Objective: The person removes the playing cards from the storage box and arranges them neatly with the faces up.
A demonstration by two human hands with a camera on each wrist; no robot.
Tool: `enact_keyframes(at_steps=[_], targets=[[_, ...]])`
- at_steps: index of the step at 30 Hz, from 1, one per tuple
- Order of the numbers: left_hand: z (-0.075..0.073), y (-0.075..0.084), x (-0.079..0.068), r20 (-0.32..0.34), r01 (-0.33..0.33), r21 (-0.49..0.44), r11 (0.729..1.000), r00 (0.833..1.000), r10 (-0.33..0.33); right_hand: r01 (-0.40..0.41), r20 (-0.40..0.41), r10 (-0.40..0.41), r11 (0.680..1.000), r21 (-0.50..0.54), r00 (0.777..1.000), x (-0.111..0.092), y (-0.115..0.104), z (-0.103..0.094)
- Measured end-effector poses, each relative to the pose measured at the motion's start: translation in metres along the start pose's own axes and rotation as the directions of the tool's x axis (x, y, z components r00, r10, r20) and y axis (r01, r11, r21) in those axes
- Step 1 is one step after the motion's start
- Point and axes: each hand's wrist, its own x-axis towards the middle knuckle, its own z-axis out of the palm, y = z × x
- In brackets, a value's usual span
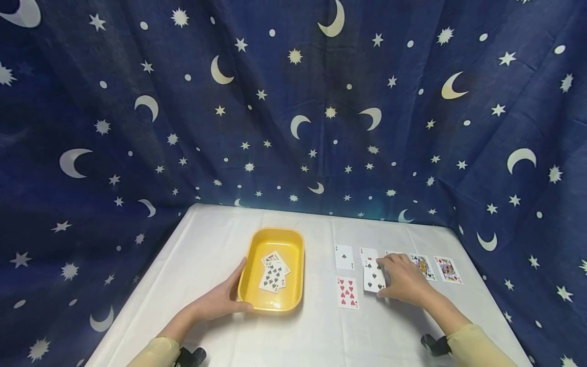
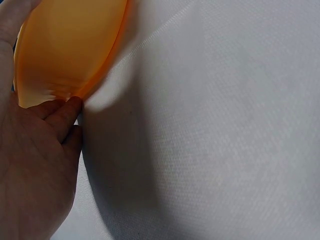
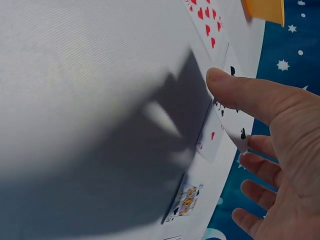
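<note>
My left hand (image 1: 224, 298) holds the yellow tray (image 1: 300, 275) at its left side, thumb by the near corner and fingers along the wall. In the left wrist view the fingertips meet the tray's edge (image 2: 107, 65). Several black-suited cards (image 1: 273, 278) lie overlapping inside the tray. My right hand (image 1: 405, 280) pinches a spade playing card (image 1: 372, 274) between thumb and fingertips. That card overlaps a red-suited card (image 1: 368, 252) behind it. In the right wrist view the spade card (image 3: 231, 120) tilts over the table, and the other fingers are spread.
Left of the held card are an ace of clubs (image 1: 344, 257) and a nine of hearts (image 1: 347, 293). Two face cards, one (image 1: 423, 266) beside my right hand and another (image 1: 448, 270), lie farther right. A starry dark blue curtain (image 1: 275, 117) surrounds the white table (image 1: 220, 239).
</note>
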Motion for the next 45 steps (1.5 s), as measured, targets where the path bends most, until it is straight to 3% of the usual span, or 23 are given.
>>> enact_keyframes(at_steps=[32, 40, 45], targets=[[0.0, -0.001, 0.001, 0.003, -0.001, 0.005, 1.0, 1.0, 0.001, -0.035, 0.116, 0.028, 0.998, 0.058, 0.993, -0.017, 0.001, 0.007], [-0.001, 0.001, 0.001, 0.005, -0.014, 0.006, 1.0, 1.0, 0.014, -0.006, 0.13, -0.005, 0.996, 0.084, 0.991, -0.021, 0.002, 0.009], [0.0, 0.0, 0.001, 0.004, 0.0, 0.003, 1.0, 1.0, 0.0, -0.035, 0.165, 0.021, 0.996, 0.087, 0.986, -0.023, 0.001, 0.01]])
